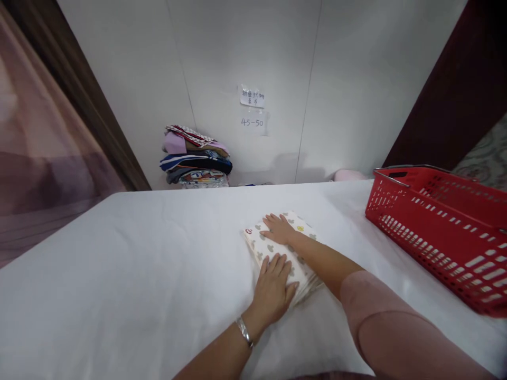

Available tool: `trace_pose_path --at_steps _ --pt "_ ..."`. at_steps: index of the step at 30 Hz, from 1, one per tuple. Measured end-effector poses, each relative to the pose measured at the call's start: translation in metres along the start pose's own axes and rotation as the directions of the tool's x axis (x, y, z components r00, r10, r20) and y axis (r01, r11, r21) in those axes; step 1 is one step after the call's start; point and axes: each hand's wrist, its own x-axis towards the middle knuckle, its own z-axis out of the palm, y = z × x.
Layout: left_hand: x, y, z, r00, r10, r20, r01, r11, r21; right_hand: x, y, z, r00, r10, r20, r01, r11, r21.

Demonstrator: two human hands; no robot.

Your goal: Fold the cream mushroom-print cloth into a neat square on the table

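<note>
A folded white cloth [270, 247] printed with grey, red and yellow shapes lies on the white-covered table [158, 274], with several layers showing at its near right edge. My left hand [273, 287] rests palm down on the cloth's near left part, fingers spread; a silver bracelet circles that wrist. Farther up the cloth, my right hand [278, 229] lies flat on its far part with its fingers apart. Both palms press on the top layer, and neither hand grips anything. What lies beneath the palms is hidden.
At the right edge of the table stands a red plastic basket [431, 221] with a metal handle. Behind the far edge is a pile of folded fabrics [197, 155]. Paper signs [252, 122] hang on the grey wall, and a sheer curtain [47, 132] drapes at left.
</note>
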Motion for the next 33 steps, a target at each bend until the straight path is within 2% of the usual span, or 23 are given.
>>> trace_pose_path --at_steps 4,9,13,16,19,23,25,28,33 --pt "0.000 0.002 0.000 1.000 -0.009 0.010 0.010 1.000 -0.006 0.001 -0.010 -0.004 0.999 0.010 0.033 -0.011 1.000 0.010" --pt "0.001 0.000 0.004 1.000 -0.012 0.005 0.012 1.000 -0.005 0.005 -0.037 0.004 0.985 -0.172 0.007 0.172 0.985 0.014" --pt "0.001 -0.002 0.004 1.000 -0.010 0.015 0.010 1.000 0.001 0.008 -0.045 0.005 0.980 -0.192 0.059 0.190 0.981 0.042" --pt "0.000 -0.001 0.003 1.000 -0.002 -0.001 0.002 1.000 -0.004 0.005 -0.036 -0.009 0.984 -0.167 0.057 0.164 0.985 0.056" --pt "0.000 -0.001 0.002 1.000 0.008 -0.030 -0.008 1.000 -0.006 -0.001 -0.012 -0.020 0.997 -0.070 -0.021 0.069 0.997 -0.016" --pt "0.000 -0.001 0.004 1.000 0.007 -0.013 -0.007 1.000 0.001 -0.006 0.028 -0.015 0.995 0.103 -0.007 -0.103 0.993 -0.061" --pt "0.001 -0.001 0.004 1.000 0.003 0.000 -0.003 1.000 0.006 -0.006 0.041 -0.008 0.991 0.133 0.004 -0.132 0.990 -0.043" --pt "0.002 -0.001 0.004 1.000 -0.003 0.007 0.003 1.000 0.013 -0.002 0.044 -0.003 0.992 0.129 -0.003 -0.129 0.991 -0.029" --pt "0.001 0.000 0.002 1.000 0.008 -0.001 -0.008 1.000 0.011 -0.012 0.041 -0.011 0.992 0.124 -0.005 -0.124 0.992 -0.015"
